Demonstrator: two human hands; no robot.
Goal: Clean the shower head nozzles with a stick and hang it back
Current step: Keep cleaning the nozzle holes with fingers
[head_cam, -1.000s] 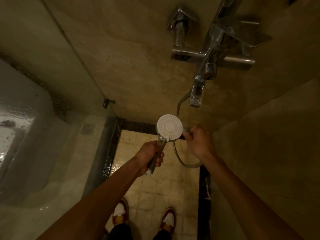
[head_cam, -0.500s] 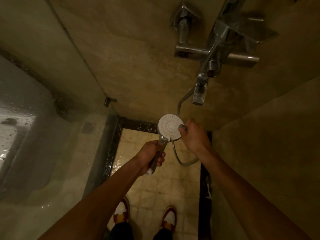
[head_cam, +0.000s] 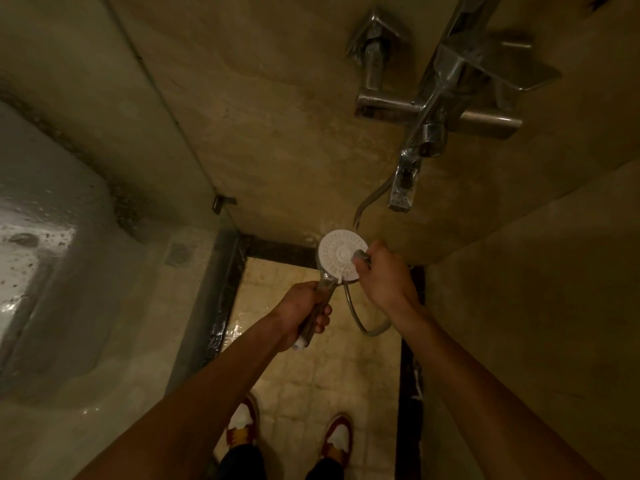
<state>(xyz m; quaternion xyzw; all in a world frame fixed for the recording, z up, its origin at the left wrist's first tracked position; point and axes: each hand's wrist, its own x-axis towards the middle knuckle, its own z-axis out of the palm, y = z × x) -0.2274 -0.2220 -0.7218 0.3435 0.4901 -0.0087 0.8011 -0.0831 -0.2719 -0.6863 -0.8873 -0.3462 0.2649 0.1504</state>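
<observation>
1. Far left: glass shower panel (head_cam: pixel 52 271), wet, speckled with droplets. Small metal bracket (head_cam: pixel 221 202) fixes its edge to the beige wall.
2. Left hand (head_cam: pixel 301 311): fist wrapped tight round the shower head's chrome handle, white end cap poking out below the fingers.
3. Shower head (head_cam: pixel 342 255): held in mid-air over the tiled floor (head_cam: pixel 311 375), round white nozzle face turned up toward the camera, tilted a bit left.
4. Right hand (head_cam: pixel 382 271): fingers pinched closed at the right rim of the nozzle face, touching it. Something small and greyish sits at the fingertips; too blurred to say whether that is the stick.
5. Hose (head_cam: pixel 360 320): loops down below the right wrist, another stretch rises behind the head toward the mixer.
6. Upper right: chrome mixer tap (head_cam: pixel 436 112) on the wall, spout (head_cam: pixel 403 188) pointing down, well above both hands.
7. Bottom: two red-and-white shoes (head_cam: pixel 242 424) on the floor between the forearms.
</observation>
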